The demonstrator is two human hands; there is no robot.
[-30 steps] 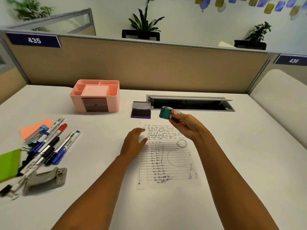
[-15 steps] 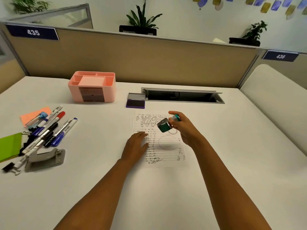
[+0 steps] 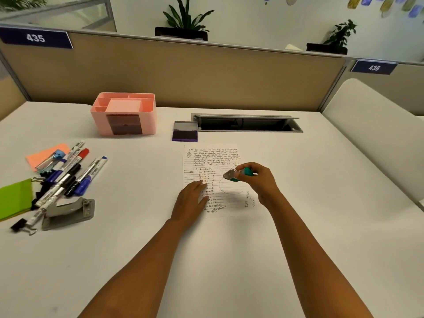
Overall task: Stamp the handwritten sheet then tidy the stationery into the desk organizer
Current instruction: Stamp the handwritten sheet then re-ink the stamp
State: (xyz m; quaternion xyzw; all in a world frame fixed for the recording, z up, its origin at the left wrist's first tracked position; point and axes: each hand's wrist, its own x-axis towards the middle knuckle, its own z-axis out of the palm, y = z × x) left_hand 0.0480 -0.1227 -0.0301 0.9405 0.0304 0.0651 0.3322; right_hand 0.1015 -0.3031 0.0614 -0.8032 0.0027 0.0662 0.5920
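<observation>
The handwritten sheet (image 3: 213,161) lies on the white desk in front of me. My left hand (image 3: 191,201) rests flat on its lower left part with straight fingers. My right hand (image 3: 260,180) grips a small teal stamp (image 3: 236,175) just above the sheet's right side, its grey face tilted down and to the left. An open purple ink pad (image 3: 185,134) sits beyond the sheet. The pink desk organizer (image 3: 146,104) stands at the back left.
At the left lie several markers (image 3: 75,173), orange sticky notes (image 3: 43,156), a green pad (image 3: 13,198), binder clips (image 3: 21,227) and a grey hole punch (image 3: 68,214). A cable slot (image 3: 247,123) is sunk in the desk behind the ink pad. A partition stands behind.
My right hand has carried the stamp from near the ink pad down and toward me, over the sheet. The stamp's face has turned downward. The left hand stays on the paper.
</observation>
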